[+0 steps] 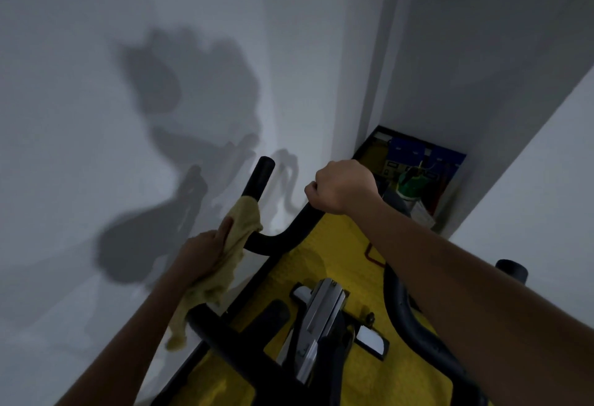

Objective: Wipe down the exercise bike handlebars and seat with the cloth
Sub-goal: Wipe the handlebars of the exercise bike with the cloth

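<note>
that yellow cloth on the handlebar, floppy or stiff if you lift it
Probably floppy: the cloth drapes over the handlebar and hangs limp below the left hand. Likely light, since its loose end dangles and a loose grip holds it.

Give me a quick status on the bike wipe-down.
Left hand grips cloth round left handlebar. Right hand clenched on right handlebar. Seat out of view. Nothing in the way.

Illumination is dim with a cool grey cast. Light arrives from behind the viewer, casting soft, dark shadows of arms and handlebar onto the wall left of the handlebar. Wide-angle distortion bends the edges. Detail is soft and slightly smeared.
</note>
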The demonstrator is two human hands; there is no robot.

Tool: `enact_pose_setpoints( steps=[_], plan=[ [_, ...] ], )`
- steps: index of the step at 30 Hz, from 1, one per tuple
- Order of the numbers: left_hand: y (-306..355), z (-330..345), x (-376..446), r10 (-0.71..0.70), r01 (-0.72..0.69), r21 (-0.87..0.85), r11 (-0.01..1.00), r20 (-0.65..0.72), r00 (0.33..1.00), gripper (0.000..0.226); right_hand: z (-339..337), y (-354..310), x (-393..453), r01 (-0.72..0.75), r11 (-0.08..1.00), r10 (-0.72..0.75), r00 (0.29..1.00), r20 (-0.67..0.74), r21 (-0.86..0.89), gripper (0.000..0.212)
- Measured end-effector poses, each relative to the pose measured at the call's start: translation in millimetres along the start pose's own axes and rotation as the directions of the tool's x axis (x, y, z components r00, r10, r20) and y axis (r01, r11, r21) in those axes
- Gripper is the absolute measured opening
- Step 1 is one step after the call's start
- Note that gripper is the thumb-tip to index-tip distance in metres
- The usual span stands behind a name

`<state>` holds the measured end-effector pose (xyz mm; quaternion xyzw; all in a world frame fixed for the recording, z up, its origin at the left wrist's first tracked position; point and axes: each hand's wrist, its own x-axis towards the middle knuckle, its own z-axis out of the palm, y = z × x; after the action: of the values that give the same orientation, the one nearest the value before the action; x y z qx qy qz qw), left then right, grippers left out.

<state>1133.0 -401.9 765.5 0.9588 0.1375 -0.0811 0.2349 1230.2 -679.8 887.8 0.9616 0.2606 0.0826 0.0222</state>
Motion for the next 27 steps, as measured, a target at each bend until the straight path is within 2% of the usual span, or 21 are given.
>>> enact_pose_setpoints(
  steps=[2, 4, 5, 6, 7, 11, 13, 15, 21, 24, 27],
  plan=[
    [-10.8, 0.5, -4.6, -0.029, 0.03, -0.071, 0.997, 0.025, 0.999, 0.078, 0.8, -0.5, -0.1, -0.002, 1.0, 0.002, 1.0, -0.005, -0.004, 0.052],
    [-8.4, 1.9, -10.0, -0.14, 0.142, -0.123, 0.982, 0.018, 0.99, 0.064, 1.7, -1.3, 0.1, -0.004, 1.0, 0.004, 1.0, -0.005, -0.004, 0.052],
    [-9.8, 6.2, -10.9, -0.147, 0.14, -0.115, 0.983, -0.05, 0.988, 0.052, 2.0, -1.8, 0.3, -0.003, 1.0, 0.003, 1.0, -0.007, -0.005, 0.051],
    [-6.8, 7.0, -9.7, -0.134, 0.119, -0.119, 0.986, -0.119, 0.984, 0.049, 2.1, -2.2, 0.6, -0.002, 1.0, 0.002, 1.0, -0.009, -0.007, 0.051],
    [0.4, 4.6, -7.5, -0.128, 0.119, -0.088, 0.989, -0.104, 0.986, 0.052, 2.4, -2.3, 0.9, -0.003, 1.0, 0.003, 1.0, -0.01, -0.01, 0.051],
    [34.9, -2.0, 12.9, -0.043, 0.024, -0.197, 0.98, -0.092, 0.995, 0.061, 3.8, -2.0, 1.4, -0.004, 1.0, 0.004, 1.0, -0.005, -0.014, 0.051],
    [54.2, -5.3, 24.1, -0.033, -0.003, -0.318, 0.948, -0.108, 0.994, 0.069, 3.8, -1.7, 1.5, -0.004, 1.0, 0.004, 1.0, -0.001, -0.01, 0.051],
    [73.1, -6.7, 37.7, -0.029, -0.052, -0.364, 0.93, -0.214, 0.976, 0.071, 3.5, -1.4, 0.8, -0.009, 1.0, 0.009, 1.0, -0.005, -0.003, 0.051],
    [117.0, -15.0, 75.8, 0.075, -0.231, -0.299, 0.926, -0.453, 0.888, 0.069, 3.6, 0.3, 0.6, -0.008, 1.0, 0.008, 1.0, -0.019, 0.0, 0.051],
    [114.5, -17.0, 83.9, 0.036, -0.198, -0.371, 0.907, -0.4, 0.916, 0.078, 2.9, 1.1, 1.7, -0.007, 1.0, 0.007, 1.0, -0.023, 0.005, 0.052],
    [102.6, -17.0, 85.7, -0.078, -0.012, -0.452, 0.892, -0.181, 0.98, 0.097, 2.4, 1.3, 1.0, -0.006, 1.0, 0.006, 1.0, -0.019, -0.004, 0.053]
  ],
)
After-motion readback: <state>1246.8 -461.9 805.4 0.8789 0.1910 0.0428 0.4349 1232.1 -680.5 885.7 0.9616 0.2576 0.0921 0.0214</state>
